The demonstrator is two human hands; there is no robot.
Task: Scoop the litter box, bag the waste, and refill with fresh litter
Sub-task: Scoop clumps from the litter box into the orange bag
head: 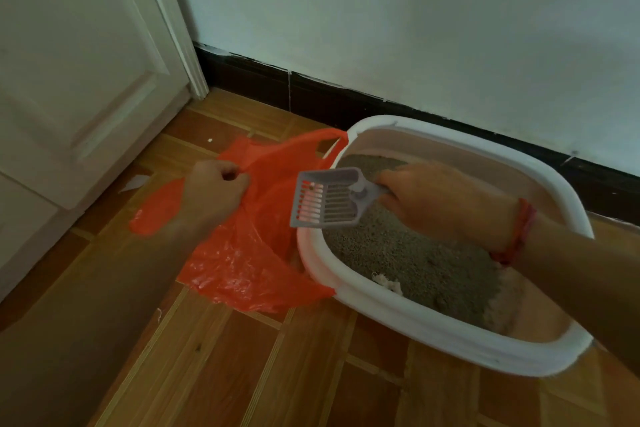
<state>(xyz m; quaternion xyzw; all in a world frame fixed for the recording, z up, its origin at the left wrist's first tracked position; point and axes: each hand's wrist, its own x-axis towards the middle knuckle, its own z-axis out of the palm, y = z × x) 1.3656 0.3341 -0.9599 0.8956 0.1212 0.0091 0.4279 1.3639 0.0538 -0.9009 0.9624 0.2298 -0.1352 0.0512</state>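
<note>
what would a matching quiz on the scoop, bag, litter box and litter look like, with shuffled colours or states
1. scoop
2. plastic bag
3. litter box
4. litter

A. orange, gripped by the left hand
B. slotted, held in the right hand
C. grey, lying in the box
D. white rim, pinkish inside

Pairs: 1-B, 2-A, 3-D, 4-C
</note>
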